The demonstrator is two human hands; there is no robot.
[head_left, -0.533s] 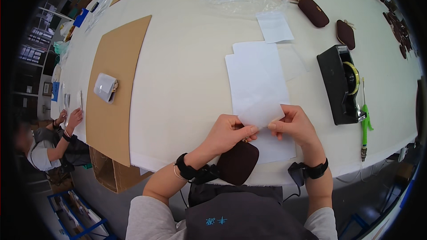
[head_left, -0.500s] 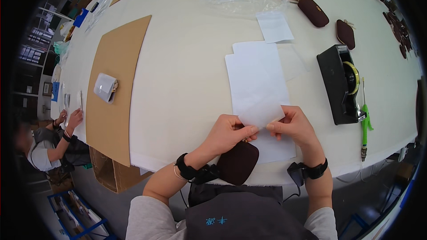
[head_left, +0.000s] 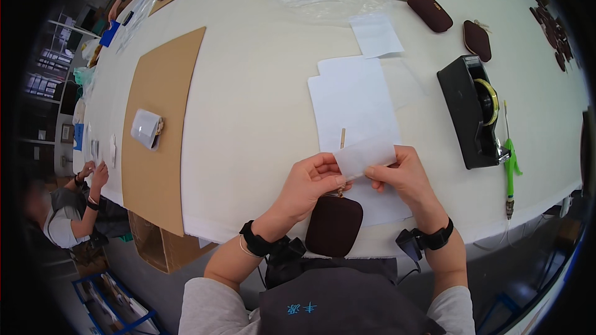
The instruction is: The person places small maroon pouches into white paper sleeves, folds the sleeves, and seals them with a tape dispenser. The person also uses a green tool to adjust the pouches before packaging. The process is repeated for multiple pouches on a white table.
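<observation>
Between my two hands is a small translucent white sheet of paper (head_left: pixel 366 152), bent along its near edge. My left hand (head_left: pixel 312 185) pinches its left end between thumb and fingers. The right end is gripped by my right hand (head_left: pixel 402 177), the thumb pressed on top. A dark brown zip pouch (head_left: pixel 334 226) hangs or lies just below my left hand at the table edge, its small light-coloured strap running up under the fingers. A narrow tan strip (head_left: pixel 343 138) sticks out beyond the sheet's far edge. Beneath lies a stack of white paper (head_left: pixel 357 99).
A black tape dispenser (head_left: pixel 470 115) and a green-handled tool (head_left: pixel 510 170) stand to the right. Brown pouches (head_left: pixel 429 12) lie at the far right. On the left, cardboard (head_left: pixel 164 167) bears a wrapped pouch (head_left: pixel 147 129). A co-worker's hands (head_left: pixel 96 174) are at the left edge.
The sheet now lies lower and flatter between my hands. The tan strip has come into sight beyond it, and the pouch hangs straighter. The whole view has shifted slightly.
</observation>
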